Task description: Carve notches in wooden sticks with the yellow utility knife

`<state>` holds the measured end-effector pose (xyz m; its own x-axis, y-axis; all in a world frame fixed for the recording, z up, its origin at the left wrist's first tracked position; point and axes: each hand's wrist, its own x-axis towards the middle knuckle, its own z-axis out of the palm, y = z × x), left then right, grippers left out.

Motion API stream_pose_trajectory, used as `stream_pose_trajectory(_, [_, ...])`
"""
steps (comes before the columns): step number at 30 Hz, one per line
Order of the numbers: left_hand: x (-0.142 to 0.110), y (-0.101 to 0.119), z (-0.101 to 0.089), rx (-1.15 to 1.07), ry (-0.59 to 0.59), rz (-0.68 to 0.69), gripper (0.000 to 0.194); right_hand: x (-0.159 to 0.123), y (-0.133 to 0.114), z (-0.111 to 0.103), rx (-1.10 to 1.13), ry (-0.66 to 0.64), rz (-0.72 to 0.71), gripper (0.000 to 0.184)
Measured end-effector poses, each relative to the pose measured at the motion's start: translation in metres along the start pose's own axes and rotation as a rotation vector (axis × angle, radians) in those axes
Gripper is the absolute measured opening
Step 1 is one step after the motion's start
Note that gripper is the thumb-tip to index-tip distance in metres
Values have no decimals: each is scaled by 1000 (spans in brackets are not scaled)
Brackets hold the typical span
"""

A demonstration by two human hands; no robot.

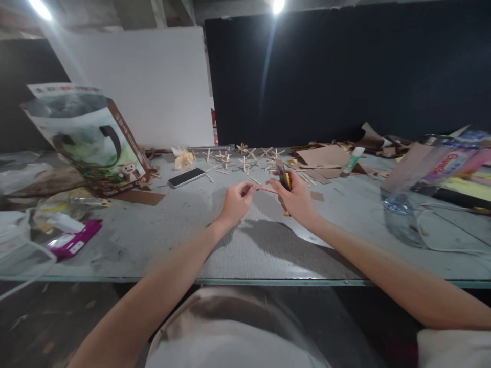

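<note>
My left hand [237, 203] is closed in a pinch on one end of a thin stick with red-and-pale colouring [267, 189]. The stick's other end reaches toward my right hand [297, 199], whose fingers wrap round a yellow-and-dark hand tool [283, 176]; its exact kind is partly hidden by the fingers. Both hands hover over the middle of the grey table [184, 230]. Just beyond them lie several crossed pieces made of small wooden sticks [244, 162], with loose sticks [307, 179] near my right hand.
A black phone [186, 178] lies left of the sticks. Farther left stand a large printed bag [92, 148] and a purple-based item [79, 240]. Brown paper scraps [324, 156], a glue stick [352, 159] and a clear plastic bottle [399, 204] are at right. Dark and white panels rise behind.
</note>
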<state>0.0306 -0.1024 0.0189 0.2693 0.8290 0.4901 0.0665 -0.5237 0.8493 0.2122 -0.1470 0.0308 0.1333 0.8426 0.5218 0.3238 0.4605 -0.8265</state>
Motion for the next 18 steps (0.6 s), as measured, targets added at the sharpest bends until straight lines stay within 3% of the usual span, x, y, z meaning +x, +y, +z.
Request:
stream_pose_trajectory(6, [0,5,2,-135,9,-64,40,-1,-5,1,-9,-19,150,37])
stream_pose_trajectory(11, [2,9,5,-342,41,-84,51,-7,-13,5,81,-73,180,43])
stream_pose_trajectory(18, [1,14,9,-258,79,-109,56,-10,-12,10,114,-64,160,44])
